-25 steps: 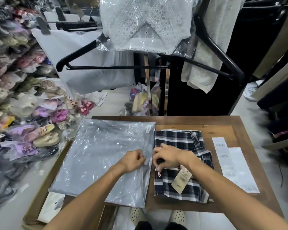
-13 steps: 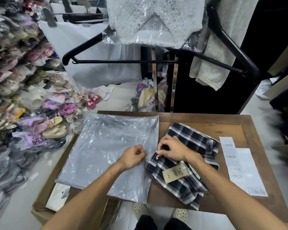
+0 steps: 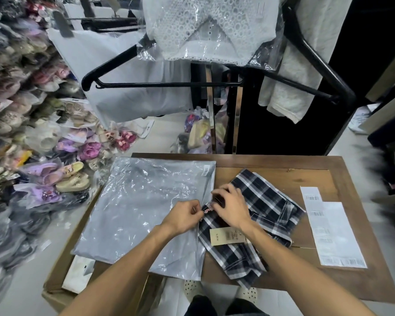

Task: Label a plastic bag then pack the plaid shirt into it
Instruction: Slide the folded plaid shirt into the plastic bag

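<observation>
Left hand (image 3: 184,215) pinches the bag (image 3: 144,206) at its right edge; right hand (image 3: 230,205), fingers curled, grips the shirt (image 3: 260,224) just right of the bag's edge.

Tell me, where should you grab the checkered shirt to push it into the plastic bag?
Probably the folded end nearest the bag's open edge, gripped from above, as the right hand does. The plaid shirt lies flat and tilted toward the plastic bag, whose mouth the left hand pinches, so that end could slide in leftward.
</observation>
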